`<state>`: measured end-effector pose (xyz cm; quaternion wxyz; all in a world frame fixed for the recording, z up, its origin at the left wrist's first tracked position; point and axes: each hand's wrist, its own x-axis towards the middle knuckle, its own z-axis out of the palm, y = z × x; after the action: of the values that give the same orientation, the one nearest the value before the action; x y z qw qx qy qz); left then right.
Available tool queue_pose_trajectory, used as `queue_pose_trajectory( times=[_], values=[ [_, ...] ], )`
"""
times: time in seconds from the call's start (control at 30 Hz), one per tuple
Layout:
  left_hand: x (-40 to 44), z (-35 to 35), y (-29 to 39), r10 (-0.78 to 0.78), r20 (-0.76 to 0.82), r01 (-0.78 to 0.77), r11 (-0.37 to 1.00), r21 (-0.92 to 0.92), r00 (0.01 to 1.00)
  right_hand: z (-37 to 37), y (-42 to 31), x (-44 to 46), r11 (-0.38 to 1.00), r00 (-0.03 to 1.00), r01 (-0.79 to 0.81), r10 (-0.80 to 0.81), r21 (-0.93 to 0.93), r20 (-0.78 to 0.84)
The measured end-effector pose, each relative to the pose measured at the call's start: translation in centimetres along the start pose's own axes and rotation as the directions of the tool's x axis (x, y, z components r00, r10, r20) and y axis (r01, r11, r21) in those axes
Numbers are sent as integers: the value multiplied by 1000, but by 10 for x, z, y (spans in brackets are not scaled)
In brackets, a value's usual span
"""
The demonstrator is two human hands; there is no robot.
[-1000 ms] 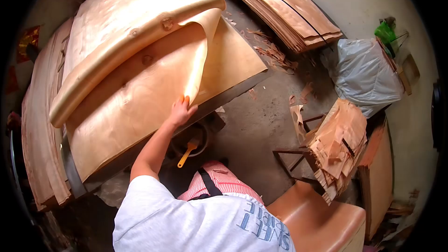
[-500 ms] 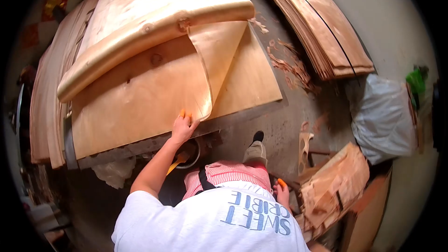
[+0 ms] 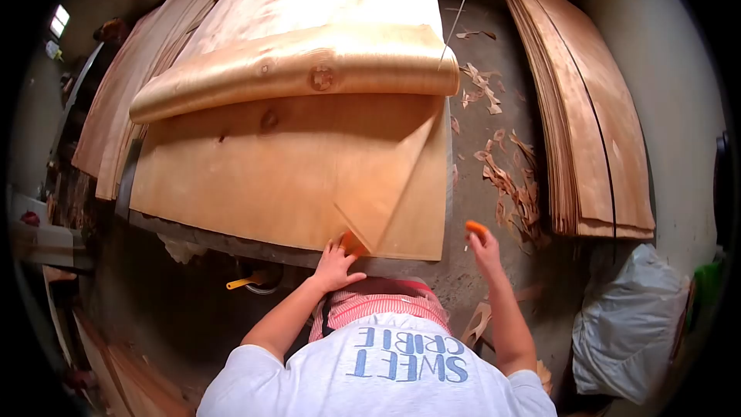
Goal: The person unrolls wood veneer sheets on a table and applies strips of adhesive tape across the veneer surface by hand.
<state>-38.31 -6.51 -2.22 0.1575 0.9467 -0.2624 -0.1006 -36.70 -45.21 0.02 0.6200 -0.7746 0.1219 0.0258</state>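
Observation:
A wide, thin wood veneer sheet (image 3: 255, 177) lies over the worktable, its far part curled into a long roll (image 3: 285, 69). Near its front right, a corner flap (image 3: 378, 201) is folded over, with a diagonal crease running up toward the roll. My left hand (image 3: 337, 264) rests with fingers spread at the front edge, touching the sheet beside the flap's tip; orange shows on its fingertips. Off to the right of the table, my right hand (image 3: 484, 251) is raised over the floor, a finger stretched out with what looks like an orange fingertip cover.
Strapped veneer stacks stand at the right (image 3: 594, 116) and left (image 3: 154, 62). Wood scraps (image 3: 513, 185) litter the floor between table and right stack. A white plastic sack (image 3: 629, 324) sits lower right. A yellow handle (image 3: 245, 282) pokes from a container under the table's front edge.
The corner flap has come down flatter toward the front edge. My left hand stays at that edge, its fingers now spread. My right hand has risen from beside my body to the table's right.

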Motion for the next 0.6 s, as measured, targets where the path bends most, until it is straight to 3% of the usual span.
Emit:
queue_pose_trajectory(
  times=[0.07,0.17,0.2,0.3,0.37,0.43,0.5,0.57,0.6],
  values=[
    [4,-6,24,-52,-84,56,997,49,995,-20,-22,59,993,993,116,-116,14,14],
    [11,12,35,-102,-29,93,970,-224,994,-27,-101,154,918,916,393,-395,-42,-65],
    [14,13,44,-106,-47,94,975,-201,993,-29,-138,183,902,902,430,-427,34,-62],
    [24,2,62,-81,0,77,943,-325,997,-8,-257,251,720,697,693,-669,6,-259],
    [29,-15,70,-82,-114,38,939,-343,990,8,-322,281,682,718,692,-615,239,-324],
    [29,-32,70,-158,-133,97,921,-377,978,15,-370,286,620,774,612,-596,491,-212],
    [30,-44,68,-210,-193,118,908,-403,959,12,-383,291,564,737,508,-675,651,10],
    [28,-54,62,-235,-205,129,895,-426,950,13,-383,275,573,787,436,-616,694,13],
    [26,-55,55,-226,-227,111,896,-429,947,13,-382,262,568,755,474,-655,673,22]
  ],
)
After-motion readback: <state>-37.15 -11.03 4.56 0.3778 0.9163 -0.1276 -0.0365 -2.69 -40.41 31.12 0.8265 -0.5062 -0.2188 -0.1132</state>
